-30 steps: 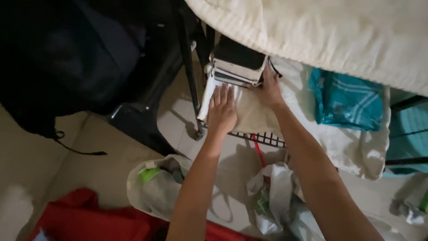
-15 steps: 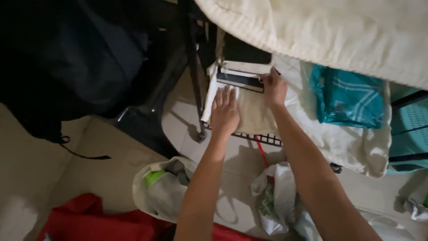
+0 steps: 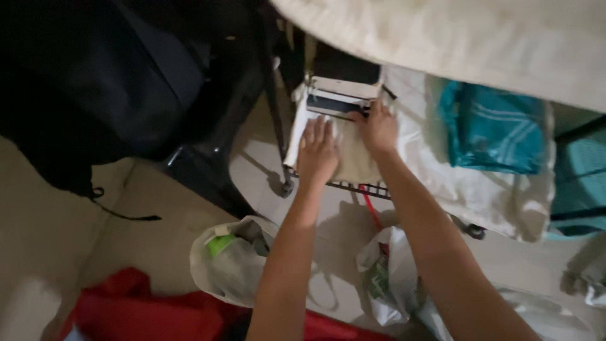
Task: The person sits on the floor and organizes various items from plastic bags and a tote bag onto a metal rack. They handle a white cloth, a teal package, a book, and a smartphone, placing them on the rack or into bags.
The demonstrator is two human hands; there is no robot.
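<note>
My left hand [image 3: 319,150] lies flat, fingers together, on a folded beige cloth [image 3: 355,165] that rests on a low black wire rack [image 3: 353,187]. My right hand [image 3: 377,128] presses on the same cloth at its far edge, fingers against a stack of folded white and dark items [image 3: 338,100] behind it. Both arms reach forward from the bottom of the head view.
A white sheet [image 3: 467,177] hangs from a cream mattress [image 3: 480,44], with a teal striped cloth [image 3: 495,129] on it. A dark bag [image 3: 95,95] fills the upper left. On the tiled floor are plastic bags [image 3: 230,262] [image 3: 388,278] and a red cloth [image 3: 139,312].
The view has shifted slightly; my hands stay on the beige cloth, the right one having slid a little further toward the stack.
</note>
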